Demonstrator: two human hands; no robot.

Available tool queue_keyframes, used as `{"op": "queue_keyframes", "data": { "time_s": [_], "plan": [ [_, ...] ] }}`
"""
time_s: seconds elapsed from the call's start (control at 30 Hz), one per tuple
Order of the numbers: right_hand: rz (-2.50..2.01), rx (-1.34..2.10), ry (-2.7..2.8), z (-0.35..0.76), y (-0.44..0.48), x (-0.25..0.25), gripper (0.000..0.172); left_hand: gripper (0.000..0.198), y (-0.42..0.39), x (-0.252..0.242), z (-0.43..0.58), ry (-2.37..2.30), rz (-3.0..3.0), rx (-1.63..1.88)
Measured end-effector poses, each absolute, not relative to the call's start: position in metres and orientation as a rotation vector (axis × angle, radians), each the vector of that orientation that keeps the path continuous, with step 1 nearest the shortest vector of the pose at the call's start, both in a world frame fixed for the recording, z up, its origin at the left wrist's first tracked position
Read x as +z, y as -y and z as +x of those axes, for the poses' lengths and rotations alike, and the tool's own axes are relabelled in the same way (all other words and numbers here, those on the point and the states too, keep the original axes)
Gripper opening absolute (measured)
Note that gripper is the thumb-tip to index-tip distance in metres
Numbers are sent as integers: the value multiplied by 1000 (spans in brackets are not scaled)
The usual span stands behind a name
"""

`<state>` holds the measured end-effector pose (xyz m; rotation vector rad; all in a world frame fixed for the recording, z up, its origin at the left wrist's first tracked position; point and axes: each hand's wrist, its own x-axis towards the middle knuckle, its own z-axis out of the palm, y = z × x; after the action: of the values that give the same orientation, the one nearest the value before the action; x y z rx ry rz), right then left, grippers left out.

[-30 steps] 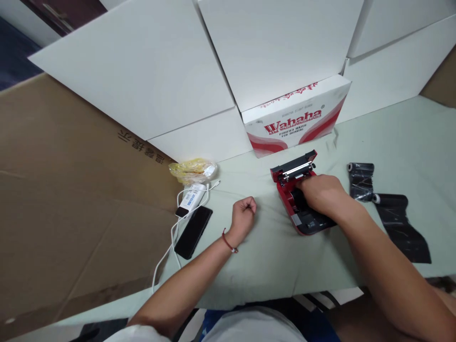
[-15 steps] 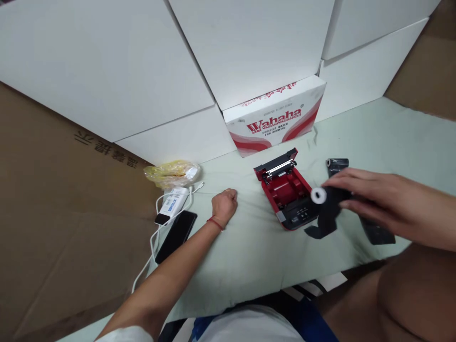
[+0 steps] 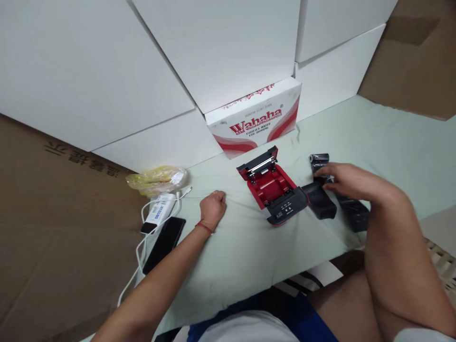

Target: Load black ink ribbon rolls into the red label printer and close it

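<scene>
My right hand (image 3: 344,179) has its thumb and fingers closed around a dark roll at the right of the table, mostly hidden by the fingers. A loose black strip (image 3: 322,203) lies below it, beside the printer. The small red and black printer (image 3: 274,190) stands with its lid up and its red roll bay bare. My left hand (image 3: 213,207) rests on the tablecloth as a loose fist, left of the printer, with nothing seen in it.
Another black roll (image 3: 319,158) and a black wrapped piece (image 3: 352,213) lie near my right hand. A Wahaha carton (image 3: 256,123) stands behind the printer. At left are a phone (image 3: 164,244), a white power bank (image 3: 161,210) with a cable, and a yellow plastic bag (image 3: 156,180).
My right hand has lowered the black roll to the table, right of the printer; its white core no longer shows. The view has shifted right. My left hand stays put.
</scene>
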<state>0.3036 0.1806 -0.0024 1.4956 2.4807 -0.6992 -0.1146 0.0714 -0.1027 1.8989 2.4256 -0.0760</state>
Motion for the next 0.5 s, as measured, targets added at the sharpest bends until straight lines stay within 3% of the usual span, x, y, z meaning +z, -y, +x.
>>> {"op": "queue_keyframes", "data": {
  "time_s": [0.1, 0.17, 0.27, 0.5],
  "plan": [
    [1772, -577, -2313, 332, -185, -1, 37, 25, -71, -103, -115, -2422, 1911, -65],
    [1850, -514, -2266, 348, -187, -6, 43, 25, -71, -103, -115, -2423, 1911, -71],
    [1801, -544, -2306, 355, -190, -21, 52, 25, -72, -103, -115, -2430, 1906, -73],
    [1719, -662, -2335, 359, -181, -36, 45, 25, -71, -103, -115, -2429, 1891, -63]
  ]
}}
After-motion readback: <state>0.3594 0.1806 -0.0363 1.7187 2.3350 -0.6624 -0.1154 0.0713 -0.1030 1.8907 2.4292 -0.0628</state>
